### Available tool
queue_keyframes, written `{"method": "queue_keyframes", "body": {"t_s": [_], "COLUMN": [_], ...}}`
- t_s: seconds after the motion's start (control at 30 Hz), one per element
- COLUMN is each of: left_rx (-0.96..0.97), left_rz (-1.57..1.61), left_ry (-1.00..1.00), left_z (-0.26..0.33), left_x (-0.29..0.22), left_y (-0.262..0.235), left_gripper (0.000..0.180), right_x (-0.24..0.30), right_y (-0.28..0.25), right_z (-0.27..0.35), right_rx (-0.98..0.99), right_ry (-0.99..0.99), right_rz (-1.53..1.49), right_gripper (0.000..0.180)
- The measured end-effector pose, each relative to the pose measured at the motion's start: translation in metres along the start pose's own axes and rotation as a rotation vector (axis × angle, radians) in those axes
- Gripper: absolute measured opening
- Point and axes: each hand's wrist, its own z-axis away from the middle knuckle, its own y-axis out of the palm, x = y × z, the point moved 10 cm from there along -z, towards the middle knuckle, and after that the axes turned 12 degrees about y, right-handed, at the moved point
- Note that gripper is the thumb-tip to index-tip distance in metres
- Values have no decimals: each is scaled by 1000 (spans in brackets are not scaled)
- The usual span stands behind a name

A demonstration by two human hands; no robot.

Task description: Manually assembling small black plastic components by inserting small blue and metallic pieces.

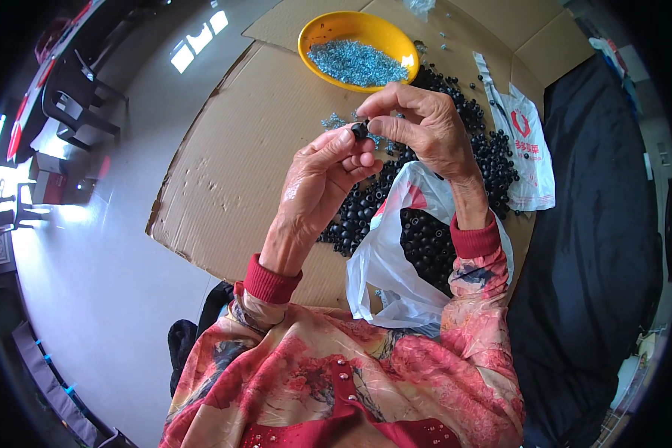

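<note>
My left hand [315,173] pinches a small black round piece [359,131] between thumb and fingertips, the other fingers curled below it. Close above, my right hand [434,133] has its thumb and index finger together at the top of that piece. Whether a separate part sits between the right fingertips is too small to tell. Beneath the hands, many loose black round pieces [358,205], some with a hole, lie heaped on cardboard [224,142]. More of them fill an open white plastic bag [369,280] between my forearms.
Beyond my hands stands a yellow bowl [310,56] of tiny light-blue clear parts [358,61]. A flattened white bag with red print [534,160] lies to the right, beside a dark cloth [597,246]. A dark chair [78,104] stands on the grey floor at the left.
</note>
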Motion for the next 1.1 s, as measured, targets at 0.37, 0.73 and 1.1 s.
{"method": "queue_keyframes", "body": {"t_s": [0.37, 0.73, 1.1], "left_rx": [5, -34, -106], "left_rz": [121, 145, 129], "left_ry": [-70, -71, -65], "left_z": [-1, -1, 7], "left_x": [11, 16, 28], "left_y": [-3, -8, 0], "left_gripper": [19, 19, 20], "right_x": [-9, 0, 21], "right_y": [1, -2, 10], "right_z": [-1, 8, 43], "right_rx": [21, -155, -372], "right_ry": [-20, -126, -493], "right_rz": [24, 207, 611], "right_gripper": [9, 11, 22]}}
